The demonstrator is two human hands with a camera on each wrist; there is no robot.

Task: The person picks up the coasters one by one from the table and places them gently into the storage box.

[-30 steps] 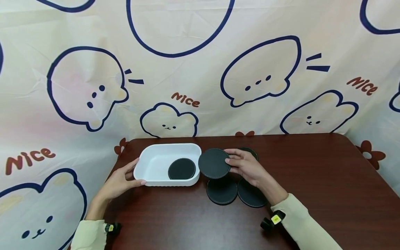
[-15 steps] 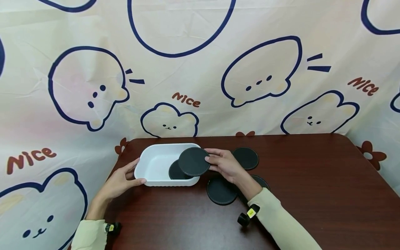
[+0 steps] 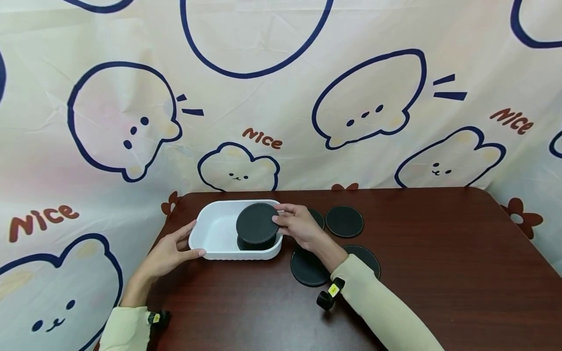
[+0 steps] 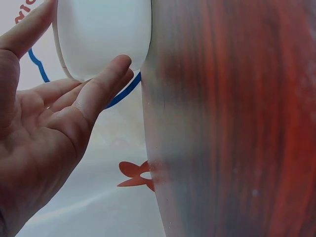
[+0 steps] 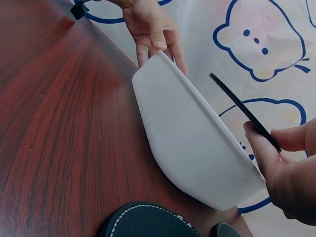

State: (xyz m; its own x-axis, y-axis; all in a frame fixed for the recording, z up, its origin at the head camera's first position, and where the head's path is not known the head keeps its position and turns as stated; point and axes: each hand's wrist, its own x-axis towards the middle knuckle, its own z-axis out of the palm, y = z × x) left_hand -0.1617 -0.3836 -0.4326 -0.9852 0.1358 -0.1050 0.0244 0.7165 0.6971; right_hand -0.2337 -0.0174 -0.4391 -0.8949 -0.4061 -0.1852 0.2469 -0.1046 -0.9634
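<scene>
1. Near the far-left corner of the worktop [image 3: 439, 253], the white tray [image 3: 215, 229] sits lengthwise, its back rim close to the far edge and its left end near the left edge.
2. My left hand [image 3: 169, 251] holds the tray's left end, thumb over the near corner and fingers along the outside; the forearm crosses the worktop's left edge.
3. My right hand [image 3: 300, 228] pinches 1 black coaster, the held coaster [image 3: 257, 222], by its right side, over the right half of the tray.
4. From the right wrist, the held coaster shows nearly edge-on, above the rim and apart from it.
5. Under it, inside the tray, lies the lower coaster [image 3: 251, 246]; only its near strip shows, so I can't tell whether the 2 touch.
6. The tray's left half shows white floor, giving sideways room there; on the right, the rim passes close under my fingers, and contact is hard to judge.
7. To the right of the tray lie 4 more: the far-right coaster [image 3: 344, 221] in full view, the half-covered coaster [image 3: 318, 218] behind my hand, the near-left coaster [image 3: 306, 268] and the near-right coaster [image 3: 368, 257], both partly under my forearm and sleeve [image 3: 377, 307].
8. Wood stretches from these to the worktop's right edge.
9. The left wrist view cuts the tray off at the top; the right wrist view crops 2 coasters at the bottom.
</scene>
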